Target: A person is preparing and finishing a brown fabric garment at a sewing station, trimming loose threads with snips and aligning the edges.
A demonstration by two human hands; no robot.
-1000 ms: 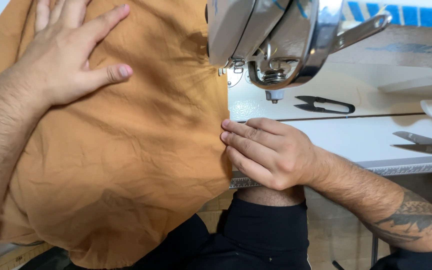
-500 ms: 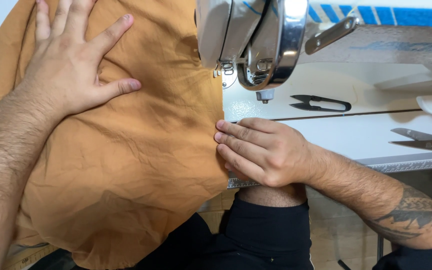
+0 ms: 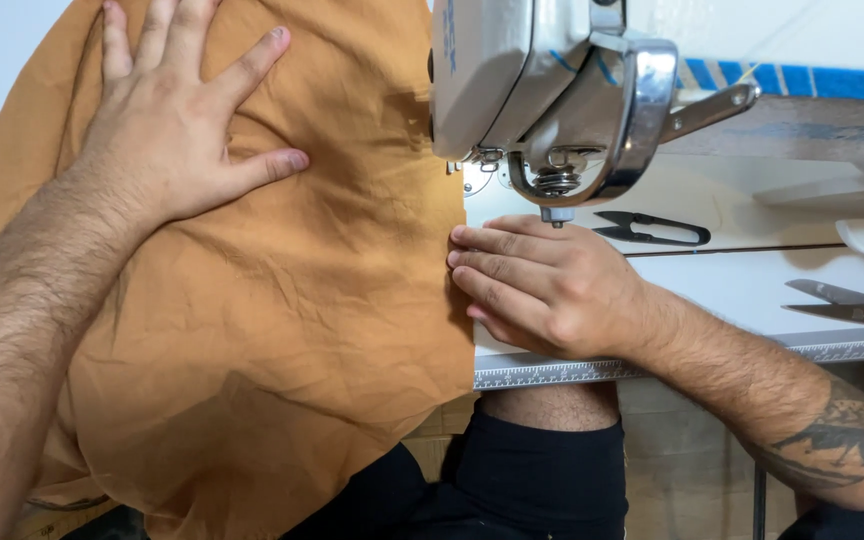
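On the white sewing table (image 3: 752,300), left hand (image 3: 177,130) lies spread on orange cloth (image 3: 282,330); right hand (image 3: 542,285) presses its edge, fingers together.

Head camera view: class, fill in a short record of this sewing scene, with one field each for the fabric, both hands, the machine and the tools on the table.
fabric: orange-brown cloth, creased, spread over the table and hanging off its front edge
left hand: left hand flat on the cloth, fingers spread
right hand: right hand fingertips at the cloth's right edge, just in front of the needle
machine: sewing machine, white and metal head above the cloth edge
tools: black thread snips behind the right hand; red-handled scissors at far right
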